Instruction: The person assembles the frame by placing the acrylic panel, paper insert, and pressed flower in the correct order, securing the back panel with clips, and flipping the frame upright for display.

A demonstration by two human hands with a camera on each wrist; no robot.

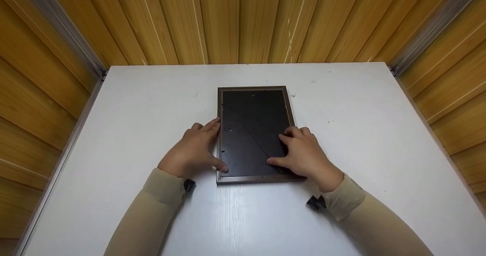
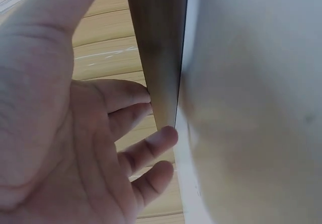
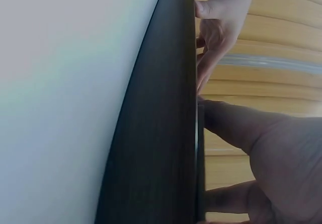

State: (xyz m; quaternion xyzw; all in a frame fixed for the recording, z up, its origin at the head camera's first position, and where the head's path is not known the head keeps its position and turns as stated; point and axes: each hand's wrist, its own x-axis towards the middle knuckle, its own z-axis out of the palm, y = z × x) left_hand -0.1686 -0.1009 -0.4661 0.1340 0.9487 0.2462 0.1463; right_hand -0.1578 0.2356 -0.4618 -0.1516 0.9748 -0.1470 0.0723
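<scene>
A dark brown picture frame (image 1: pixel 250 108) lies on the white table with its black back facing up. A slanting line marks one edge of the stand (image 1: pixel 271 149) on that back. My left hand (image 1: pixel 193 147) rests along the frame's left side; its fingertips touch the rim, and its thumb lies over the lower left corner. In the left wrist view, those fingers (image 2: pixel 151 146) are only slightly bent against the frame's side (image 2: pixel 161 48). My right hand (image 1: pixel 303 151) is at the lower right, its thumb and bent fingers pinching the stand, which the hand partly covers.
The white table (image 1: pixel 152 96) extends around the frame on all sides. Wood-look panels (image 1: pixel 224 24) stand behind it and at both sides, with grey metal posts (image 1: pixel 64 24) at the corners. Small dark devices (image 1: pixel 317 203) sit at both cuffs.
</scene>
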